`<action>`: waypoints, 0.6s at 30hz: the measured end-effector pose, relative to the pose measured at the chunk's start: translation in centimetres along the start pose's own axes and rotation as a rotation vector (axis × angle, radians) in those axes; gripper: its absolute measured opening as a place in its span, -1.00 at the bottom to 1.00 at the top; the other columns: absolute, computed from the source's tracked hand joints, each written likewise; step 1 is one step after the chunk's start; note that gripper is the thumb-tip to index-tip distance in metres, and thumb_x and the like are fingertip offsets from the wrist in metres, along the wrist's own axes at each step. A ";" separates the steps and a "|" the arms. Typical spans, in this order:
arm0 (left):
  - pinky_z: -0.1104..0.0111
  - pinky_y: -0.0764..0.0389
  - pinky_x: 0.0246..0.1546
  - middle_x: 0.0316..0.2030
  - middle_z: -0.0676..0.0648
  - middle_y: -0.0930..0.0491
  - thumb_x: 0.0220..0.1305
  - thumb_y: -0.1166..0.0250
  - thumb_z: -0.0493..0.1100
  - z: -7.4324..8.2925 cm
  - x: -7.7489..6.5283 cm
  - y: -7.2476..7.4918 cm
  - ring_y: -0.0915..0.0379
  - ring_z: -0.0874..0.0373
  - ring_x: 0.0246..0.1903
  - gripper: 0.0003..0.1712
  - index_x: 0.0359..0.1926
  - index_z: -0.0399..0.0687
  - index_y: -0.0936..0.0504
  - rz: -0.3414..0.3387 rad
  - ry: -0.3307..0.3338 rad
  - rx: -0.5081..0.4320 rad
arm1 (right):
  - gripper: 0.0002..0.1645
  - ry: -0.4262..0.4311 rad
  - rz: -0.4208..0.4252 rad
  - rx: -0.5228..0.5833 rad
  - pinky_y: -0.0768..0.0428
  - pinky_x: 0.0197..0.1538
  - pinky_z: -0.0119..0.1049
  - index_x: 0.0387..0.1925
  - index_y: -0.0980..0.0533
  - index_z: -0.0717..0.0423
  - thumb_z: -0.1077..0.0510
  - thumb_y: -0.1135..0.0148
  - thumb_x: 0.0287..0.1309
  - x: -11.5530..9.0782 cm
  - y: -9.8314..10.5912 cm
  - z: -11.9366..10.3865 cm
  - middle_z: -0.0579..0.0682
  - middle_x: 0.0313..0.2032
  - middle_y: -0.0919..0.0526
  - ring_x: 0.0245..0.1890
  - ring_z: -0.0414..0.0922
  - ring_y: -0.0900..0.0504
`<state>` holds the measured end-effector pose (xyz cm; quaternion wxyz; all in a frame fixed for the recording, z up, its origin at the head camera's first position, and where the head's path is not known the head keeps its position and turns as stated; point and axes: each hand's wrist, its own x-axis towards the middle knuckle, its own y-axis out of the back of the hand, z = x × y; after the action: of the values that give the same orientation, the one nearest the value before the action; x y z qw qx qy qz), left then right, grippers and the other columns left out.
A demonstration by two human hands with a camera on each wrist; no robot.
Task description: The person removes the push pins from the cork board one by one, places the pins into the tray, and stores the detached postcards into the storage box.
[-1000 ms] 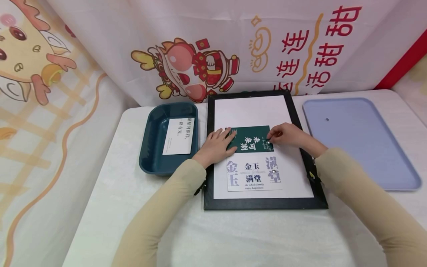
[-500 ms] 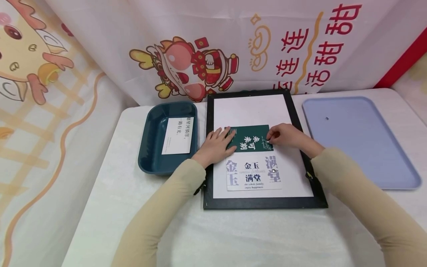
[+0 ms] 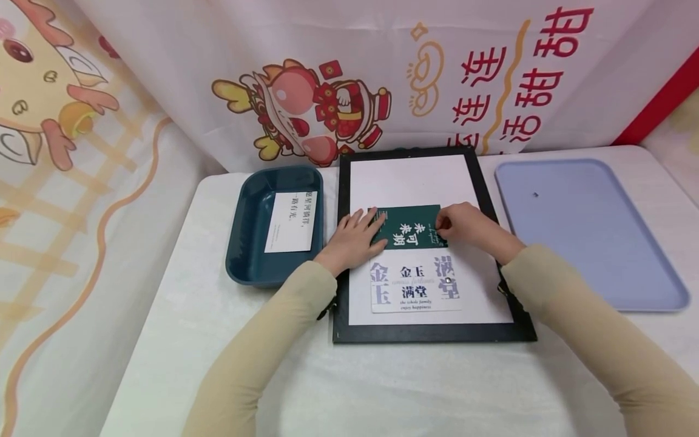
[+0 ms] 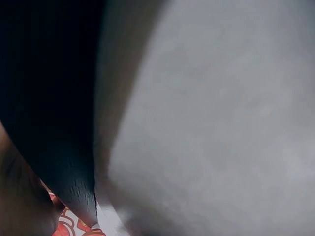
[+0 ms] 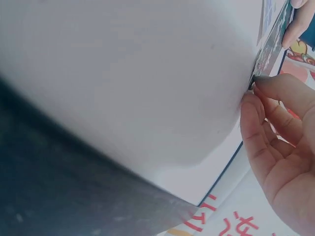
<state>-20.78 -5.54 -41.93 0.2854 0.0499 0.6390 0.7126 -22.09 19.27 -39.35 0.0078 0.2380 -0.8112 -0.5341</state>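
Observation:
In the head view my left hand (image 3: 351,241) rests, fingers spread, on the left end of a green card (image 3: 403,220) with white lettering. At that card's right end, my right hand (image 3: 471,226) pinches a small dark stud (image 5: 253,80) between thumb and fingertips; its kind is too small to tell, and the fingers mostly hide it. Both hands are over a white board (image 3: 409,176) with a black frame. Below the green card lies a white card (image 3: 416,300) with purple lettering. A small silver stud (image 3: 448,280) sits on its right part.
Left of the board stands a dark teal tray (image 3: 240,267) holding a white lettered card (image 3: 289,227). To the right lies a flat pale blue tray (image 3: 590,243) with one small dark piece (image 3: 535,195) on it. A printed curtain (image 3: 355,36) hangs behind the table.
My right hand has turned slightly at the green card's right end, its fingers now covering the stud more. The left hand and both cards on the board have stayed put.

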 end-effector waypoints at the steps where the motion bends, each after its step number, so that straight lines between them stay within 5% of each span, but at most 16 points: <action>1: 0.05 0.19 0.50 0.54 0.02 0.25 0.45 0.19 0.26 0.0 0.0 0.0 0.35 -0.01 0.53 -0.25 0.52 0.18 0.17 0.001 0.000 0.001 | -0.89 -0.001 0.002 -0.008 -0.50 -0.17 -0.14 -0.30 -0.58 0.29 0.31 -0.19 0.14 0.0 0.0 -0.1 0.19 -0.31 -0.66 -0.34 -0.03 -0.53; 18: 0.05 0.22 0.51 0.54 0.03 0.27 0.45 0.19 0.26 0.1 -0.2 0.3 0.39 0.01 0.53 -0.25 0.52 0.19 0.19 -0.008 0.012 -0.002 | -0.78 -0.001 -0.027 -0.083 -0.54 -0.10 -0.07 -0.18 -0.57 0.35 0.32 -0.18 0.13 0.0 0.3 -0.5 0.24 -0.23 -0.67 -0.27 0.03 -0.58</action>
<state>-20.70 -5.51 -41.58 0.2845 0.0428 0.6403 0.7123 -22.07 18.88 -38.86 0.0099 0.2482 -0.7851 -0.5673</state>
